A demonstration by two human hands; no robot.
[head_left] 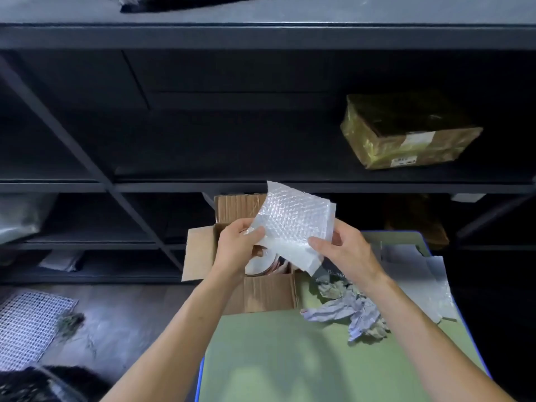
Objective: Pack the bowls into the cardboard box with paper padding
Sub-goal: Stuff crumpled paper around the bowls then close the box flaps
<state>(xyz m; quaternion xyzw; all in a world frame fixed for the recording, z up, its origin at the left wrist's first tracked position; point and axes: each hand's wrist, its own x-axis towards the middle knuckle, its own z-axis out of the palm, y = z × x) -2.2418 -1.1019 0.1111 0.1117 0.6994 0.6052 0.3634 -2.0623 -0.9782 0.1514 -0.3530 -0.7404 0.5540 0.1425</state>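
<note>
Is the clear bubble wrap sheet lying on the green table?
No, the left hand and right hand hold the clear bubble wrap sheet up over the open brown cardboard box.

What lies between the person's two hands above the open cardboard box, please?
A sheet of bubble wrap, gripped by the left hand and the right hand, hangs over the cardboard box; the head view shows it.

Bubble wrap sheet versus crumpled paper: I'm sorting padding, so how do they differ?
The bubble wrap sheet is clear and spread out; the crumpled paper is opaque and wadded. The bubble wrap sheet is held above the cardboard box by the left hand and right hand; the crumpled paper lies untouched on the green table. Neither is in the box.
</note>
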